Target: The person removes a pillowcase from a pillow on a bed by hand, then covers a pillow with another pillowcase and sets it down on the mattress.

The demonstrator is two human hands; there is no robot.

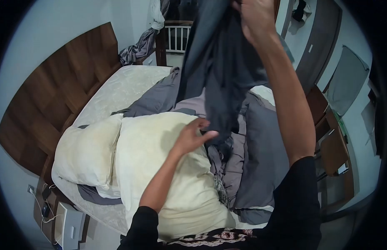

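My right hand [256, 18] is raised at the top of the view, closed on a dark grey cloth [220, 62] that hangs down in folds over the bed. Below it, beside the cloth's lower end, my left hand [194, 136] has its thumb and fingers apart and holds nothing. Under my left arm lies a large cream pillow [160, 166], with a second cream pillow [87, 150] to its left. Grey bedding [262, 146] is bunched at the right of the large pillow.
The bare mattress [133, 85] shows behind the pillows, next to a curved wooden headboard [60, 91]. A nightstand [70, 225] with cables stands at the lower left. At the right are a wooden desk and chair [333, 150].
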